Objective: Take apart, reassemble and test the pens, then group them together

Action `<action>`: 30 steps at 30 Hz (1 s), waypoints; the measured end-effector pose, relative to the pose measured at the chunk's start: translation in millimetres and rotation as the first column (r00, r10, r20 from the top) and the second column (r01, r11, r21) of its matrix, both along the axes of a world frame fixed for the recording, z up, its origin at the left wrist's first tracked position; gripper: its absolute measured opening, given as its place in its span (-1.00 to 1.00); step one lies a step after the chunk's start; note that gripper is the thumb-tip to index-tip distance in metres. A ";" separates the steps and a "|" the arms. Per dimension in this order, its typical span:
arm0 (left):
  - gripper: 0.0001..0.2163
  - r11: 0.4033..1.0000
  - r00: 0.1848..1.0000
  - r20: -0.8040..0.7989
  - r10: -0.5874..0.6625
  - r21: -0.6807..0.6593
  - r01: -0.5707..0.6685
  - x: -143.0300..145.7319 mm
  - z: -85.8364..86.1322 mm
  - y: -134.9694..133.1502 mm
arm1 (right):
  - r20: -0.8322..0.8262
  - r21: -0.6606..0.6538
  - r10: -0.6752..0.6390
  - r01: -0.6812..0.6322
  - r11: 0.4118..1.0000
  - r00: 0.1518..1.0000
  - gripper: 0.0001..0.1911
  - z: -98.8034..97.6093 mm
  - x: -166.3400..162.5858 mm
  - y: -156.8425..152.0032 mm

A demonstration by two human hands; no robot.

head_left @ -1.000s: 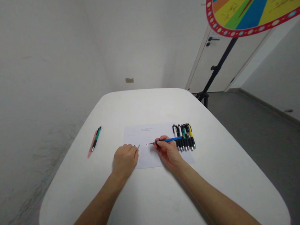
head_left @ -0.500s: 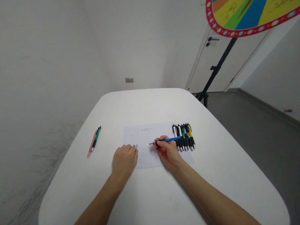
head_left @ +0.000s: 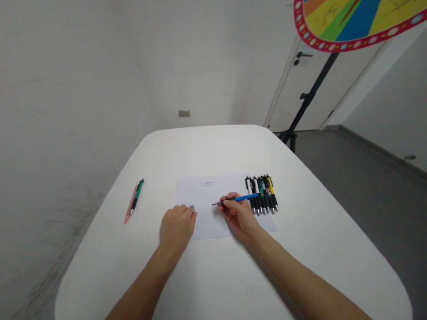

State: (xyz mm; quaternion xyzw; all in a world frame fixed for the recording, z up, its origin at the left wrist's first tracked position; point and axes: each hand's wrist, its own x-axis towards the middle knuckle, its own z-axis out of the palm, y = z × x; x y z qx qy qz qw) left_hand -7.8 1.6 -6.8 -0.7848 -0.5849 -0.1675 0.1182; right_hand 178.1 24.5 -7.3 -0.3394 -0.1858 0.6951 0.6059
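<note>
My right hand [head_left: 239,215] pinches a blue pen [head_left: 241,198] that lies level, its thin bare tip pointing left over a white sheet of paper [head_left: 209,191]. My left hand [head_left: 177,226] rests closed at the sheet's left edge, pinching a small grey part [head_left: 192,207] that shows just past its fingertips. The pen's tip and the grey part are a short gap apart. A row of several pens [head_left: 261,194] lies on the paper's right side, right behind my right hand.
A white rounded table [head_left: 212,282] bears everything. A green pen and a pink pen [head_left: 134,199] lie together at the table's left. A colourful prize wheel [head_left: 359,12] on a black stand [head_left: 305,104] is at the back right, by a white door.
The small grey part in my left hand has drawn back toward the fingers and now barely shows. My right hand and the blue pen have stayed in place.
</note>
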 end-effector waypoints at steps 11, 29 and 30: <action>-0.82 0.993 0.997 0.075 -0.036 0.116 0.027 -2.7 0.1 1.4 | 0.014 0.006 0.013 -0.013 1.000 1.000 -0.70 0.8 0.7 -0.6; -0.88 0.922 0.826 0.412 -0.383 0.228 0.314 0.6 4.2 -0.2 | 0.069 0.081 0.184 -0.189 0.979 0.981 -0.70 7.7 -3.6 -9.4; -0.88 0.923 0.826 0.414 -0.381 0.223 0.314 0.6 4.1 0.0 | 0.073 0.083 0.185 -0.191 0.978 0.980 -0.70 7.8 -3.7 -9.5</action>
